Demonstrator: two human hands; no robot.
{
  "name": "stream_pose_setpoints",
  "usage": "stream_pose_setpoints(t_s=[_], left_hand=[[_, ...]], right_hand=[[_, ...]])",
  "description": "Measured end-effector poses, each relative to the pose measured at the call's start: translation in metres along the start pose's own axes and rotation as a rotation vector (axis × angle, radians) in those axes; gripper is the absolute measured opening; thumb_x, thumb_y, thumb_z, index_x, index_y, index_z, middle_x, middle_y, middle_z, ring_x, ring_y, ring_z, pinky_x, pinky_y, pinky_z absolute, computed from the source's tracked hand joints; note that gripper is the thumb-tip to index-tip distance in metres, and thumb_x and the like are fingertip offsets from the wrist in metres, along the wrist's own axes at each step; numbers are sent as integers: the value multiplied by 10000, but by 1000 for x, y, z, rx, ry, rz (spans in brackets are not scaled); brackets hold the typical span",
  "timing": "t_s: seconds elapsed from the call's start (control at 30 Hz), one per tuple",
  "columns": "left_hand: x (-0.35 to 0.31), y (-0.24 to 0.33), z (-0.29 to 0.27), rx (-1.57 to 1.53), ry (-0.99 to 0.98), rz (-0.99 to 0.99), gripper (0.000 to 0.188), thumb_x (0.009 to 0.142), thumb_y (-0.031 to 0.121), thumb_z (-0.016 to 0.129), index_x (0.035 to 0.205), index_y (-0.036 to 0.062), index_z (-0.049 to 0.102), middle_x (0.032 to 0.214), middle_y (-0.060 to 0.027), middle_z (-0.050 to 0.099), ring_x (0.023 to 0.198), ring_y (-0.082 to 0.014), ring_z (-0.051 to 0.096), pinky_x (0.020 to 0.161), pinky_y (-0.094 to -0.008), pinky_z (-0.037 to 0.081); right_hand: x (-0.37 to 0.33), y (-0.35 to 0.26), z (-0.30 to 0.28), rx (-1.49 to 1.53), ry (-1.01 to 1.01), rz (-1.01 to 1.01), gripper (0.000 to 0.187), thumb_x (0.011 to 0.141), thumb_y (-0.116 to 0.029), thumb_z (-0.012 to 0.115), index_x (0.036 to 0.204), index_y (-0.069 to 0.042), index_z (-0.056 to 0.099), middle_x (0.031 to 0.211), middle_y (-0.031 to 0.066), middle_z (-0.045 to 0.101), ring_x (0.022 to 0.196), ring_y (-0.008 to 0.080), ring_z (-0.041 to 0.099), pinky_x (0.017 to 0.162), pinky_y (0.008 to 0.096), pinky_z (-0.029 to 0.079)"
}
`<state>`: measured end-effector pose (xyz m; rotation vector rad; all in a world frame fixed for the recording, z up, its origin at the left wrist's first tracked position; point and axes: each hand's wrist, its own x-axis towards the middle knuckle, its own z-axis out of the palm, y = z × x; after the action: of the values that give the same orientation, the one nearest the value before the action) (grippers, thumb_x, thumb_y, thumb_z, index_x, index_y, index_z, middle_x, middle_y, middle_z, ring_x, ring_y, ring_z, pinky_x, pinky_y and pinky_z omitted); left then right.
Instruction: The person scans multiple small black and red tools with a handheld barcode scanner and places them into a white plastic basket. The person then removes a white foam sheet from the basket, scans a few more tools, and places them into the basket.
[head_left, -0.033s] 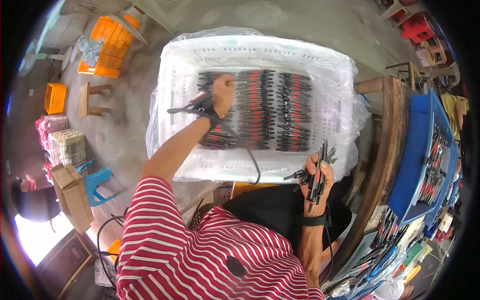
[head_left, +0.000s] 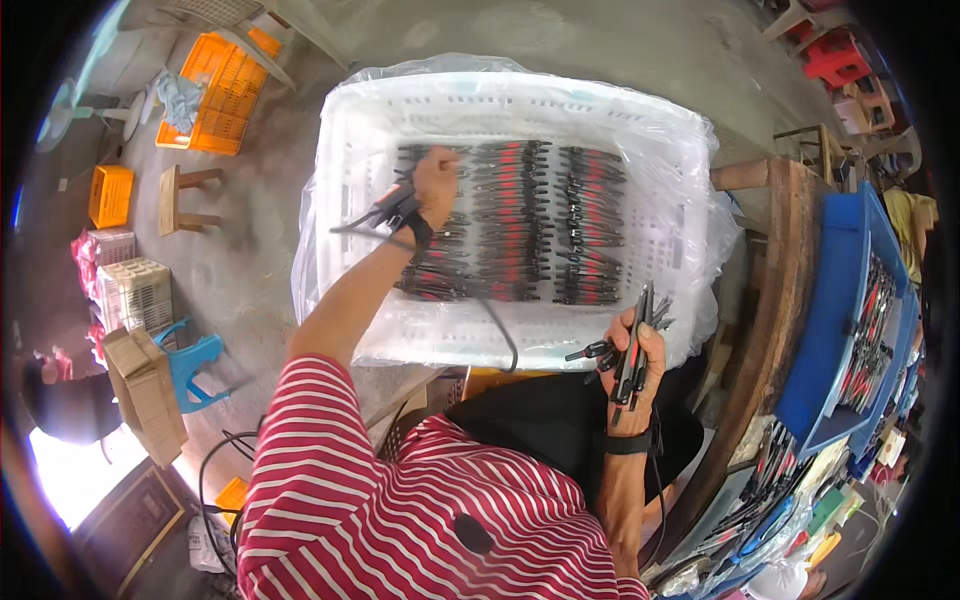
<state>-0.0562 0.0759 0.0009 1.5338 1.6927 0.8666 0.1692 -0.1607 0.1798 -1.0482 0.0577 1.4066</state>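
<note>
- While leaning over a white crate [head_left: 685,190] at the upper centre of the frame, reaching with the left hand [head_left: 436,182] to the upper part of the left row [head_left: 445,283] of slim black-and-red items.
- Just shifted slightly toward the upper left with that hand, uncovering a little more of the left row near the wrist; judging by this, busy over that row's upper part, and not lifted clear of the crate.
- Bent inward at the left fingers and somewhat blurred; cannot tell about any item pinched between them.
- Gripping with the right hand [head_left: 650,365], at the lower right of centre, a loose bunch of slim black items [head_left: 630,370], clasped between thumb and curled fingers, some pointing up the frame, others to the left; hardly moved on this side.
- Laid inside the crate, right of the left row: a middle row [head_left: 512,220] and a right row [head_left: 595,240], both running from upper to lower, closely packed, marked with red.
- Spread around the crate's outside: clear plastic sheeting [head_left: 727,245].
- Set at the far right, beyond the wooden edge of a bench [head_left: 785,240]: a blue tray [head_left: 828,290] with more black-and-red items [head_left: 872,340].
</note>
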Motion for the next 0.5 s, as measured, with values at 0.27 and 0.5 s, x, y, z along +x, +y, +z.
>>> stream_pose_setpoints(t_s=[0.27, 0.5], left_hand=[[34, -72, -6, 261, 227, -39, 141, 778, 73, 520, 847, 52, 642, 933, -141, 613, 843, -337, 579, 748, -405, 461], [44, -61, -30, 577, -41, 315, 279, 801, 15, 499, 1067, 41, 581, 1018, -219, 527, 866, -370, 551, 768, -405, 457]], right_hand=[[16, 12, 18, -212, 143, 63, 259, 776, -264, 634, 897, -39, 586, 714, 66, 588, 550, 88, 519, 464, 193, 420], [35, 30, 31, -237, 218, 94, 184, 757, -164, 649, 858, -13, 624, 691, 86, 633, 532, 118, 585, 445, 204, 463]])
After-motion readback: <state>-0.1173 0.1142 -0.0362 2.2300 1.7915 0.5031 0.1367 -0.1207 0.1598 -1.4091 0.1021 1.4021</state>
